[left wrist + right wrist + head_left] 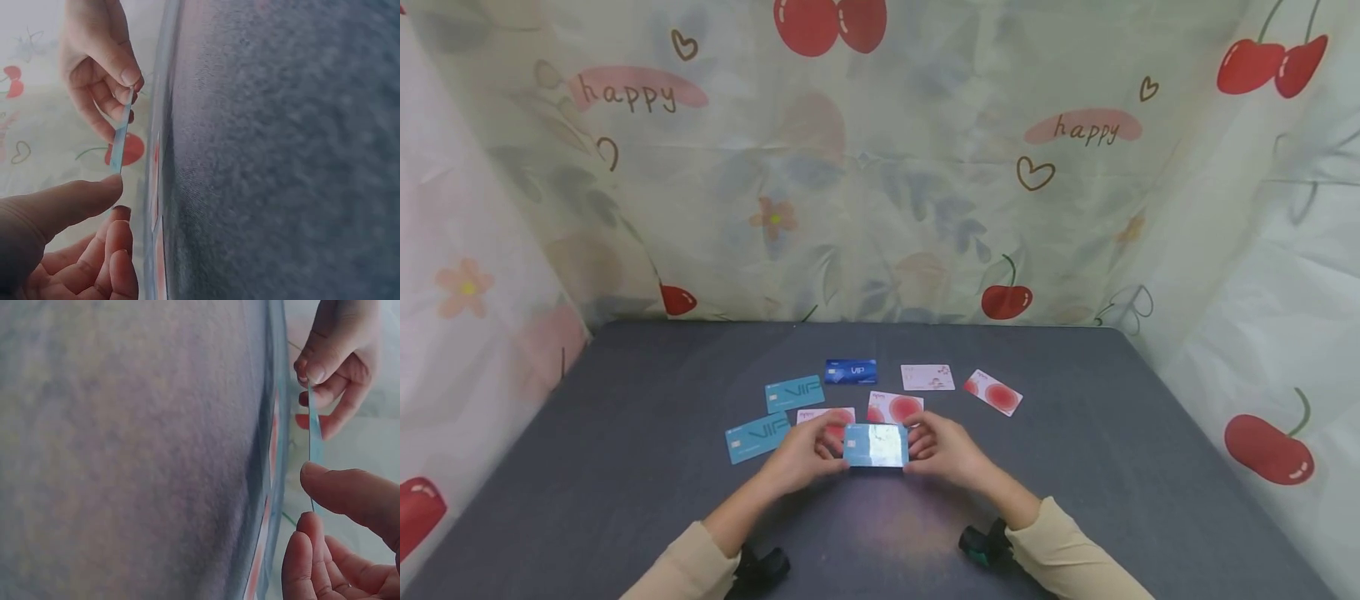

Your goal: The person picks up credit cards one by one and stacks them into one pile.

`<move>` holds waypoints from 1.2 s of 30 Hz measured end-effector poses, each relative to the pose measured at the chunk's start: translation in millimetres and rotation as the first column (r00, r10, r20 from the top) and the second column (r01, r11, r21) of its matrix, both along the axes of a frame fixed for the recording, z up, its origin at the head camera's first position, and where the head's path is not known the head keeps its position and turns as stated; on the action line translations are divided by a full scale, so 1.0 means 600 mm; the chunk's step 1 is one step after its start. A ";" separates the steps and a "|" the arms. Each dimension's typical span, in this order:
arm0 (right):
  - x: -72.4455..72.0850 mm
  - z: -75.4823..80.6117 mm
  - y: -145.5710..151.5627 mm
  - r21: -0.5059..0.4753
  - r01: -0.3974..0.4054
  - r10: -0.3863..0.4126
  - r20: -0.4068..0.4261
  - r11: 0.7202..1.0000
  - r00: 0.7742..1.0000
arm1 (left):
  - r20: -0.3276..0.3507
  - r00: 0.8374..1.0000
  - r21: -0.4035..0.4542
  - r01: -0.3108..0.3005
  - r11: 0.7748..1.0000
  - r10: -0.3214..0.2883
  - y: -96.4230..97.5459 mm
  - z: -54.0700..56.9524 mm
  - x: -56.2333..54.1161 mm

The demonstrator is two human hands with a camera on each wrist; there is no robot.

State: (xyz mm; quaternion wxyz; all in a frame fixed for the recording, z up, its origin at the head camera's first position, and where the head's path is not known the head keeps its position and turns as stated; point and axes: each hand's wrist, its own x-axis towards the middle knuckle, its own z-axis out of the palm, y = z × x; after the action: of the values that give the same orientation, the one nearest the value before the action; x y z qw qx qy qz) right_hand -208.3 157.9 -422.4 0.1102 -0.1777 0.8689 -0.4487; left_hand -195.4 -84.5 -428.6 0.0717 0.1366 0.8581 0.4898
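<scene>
A light blue card [876, 445] is held by both hands, its shiny face toward the head camera. My left hand [808, 450] pinches its left edge between thumb and fingers, and my right hand [945, 450] grips the right edge the same way. Edge-on in the left wrist view, the card [120, 144] appears as a thin strip raised off the tabletop; the right wrist view shows the card [315, 434] likewise. Just beyond the hands lie two white cards with red circles, one [896, 407] behind the held card and another [824, 413] partly covered by the left hand.
On the dark grey table [625, 467] lie two light blue VIP cards, one [794, 393] above the other [757, 438]. Farther back are a dark blue VIP card [851, 372], a pale pink card [928, 377] and a tilted red-circle card [994, 393]. Printed curtains [865, 208] surround the table.
</scene>
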 end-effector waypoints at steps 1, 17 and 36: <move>0.001 0.000 -0.001 0.005 -0.002 0.002 0.003 1.000 1.000 | 0.008 1.000 -0.010 0.001 1.000 -0.001 -0.002 0.000 0.001; 0.005 -0.010 -0.011 0.072 -0.078 0.079 -0.008 0.994 0.997 | 0.064 0.998 -0.122 0.014 0.992 -0.007 -0.011 0.004 0.019; 0.010 -0.006 -0.016 0.181 -0.097 0.097 0.007 0.979 0.995 | -0.010 0.999 -0.241 0.027 0.970 -0.030 -0.001 0.007 0.026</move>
State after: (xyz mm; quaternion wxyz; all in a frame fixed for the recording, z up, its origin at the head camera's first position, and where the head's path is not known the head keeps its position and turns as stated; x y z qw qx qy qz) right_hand -202.6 148.5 -426.1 0.1467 -0.2095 0.8965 -0.3619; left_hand -180.0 -84.9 -424.5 0.0888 0.1428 0.9096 0.3800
